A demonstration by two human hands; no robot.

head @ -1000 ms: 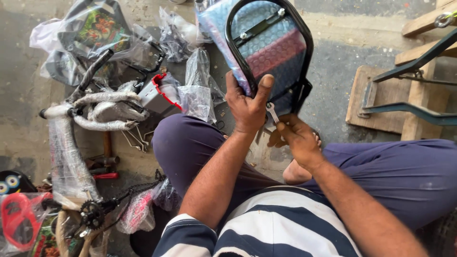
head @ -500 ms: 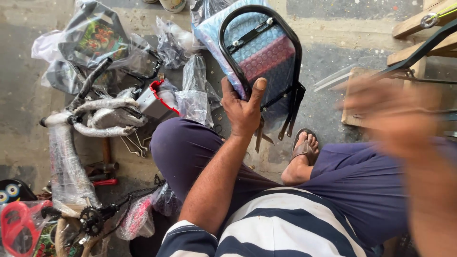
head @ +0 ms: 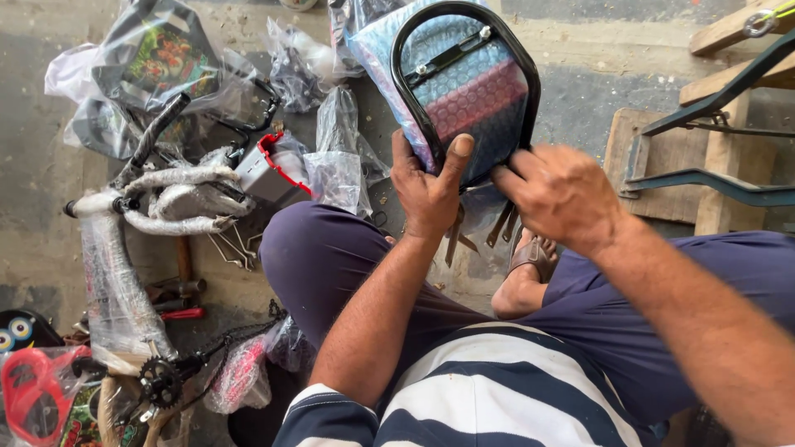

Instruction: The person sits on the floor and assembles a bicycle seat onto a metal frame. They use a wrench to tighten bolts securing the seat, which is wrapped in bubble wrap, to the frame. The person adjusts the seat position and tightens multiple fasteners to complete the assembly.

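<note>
Sitting on the floor [head: 33, 248] with legs crossed, the person wears a striped shirt [head: 464, 397] and dark trousers [head: 331, 265]. Above the knees, the left hand [head: 426, 186] is closed around the lower edge of a seat back [head: 468, 91], a black tube hoop around a pad in bubble wrap, thumb pressed on the pad. The right hand [head: 563, 194] touches the hoop's lower right side, fingers curled; whether it grips I cannot tell. At nine o'clock lies a wrapped bicycle frame [head: 116, 281], with a hammer [head: 184, 269] beside it. At eleven o'clock sit plastic bags [head: 166, 66] of parts. At two o'clock stands a wooden pallet [head: 662, 174].
</note>
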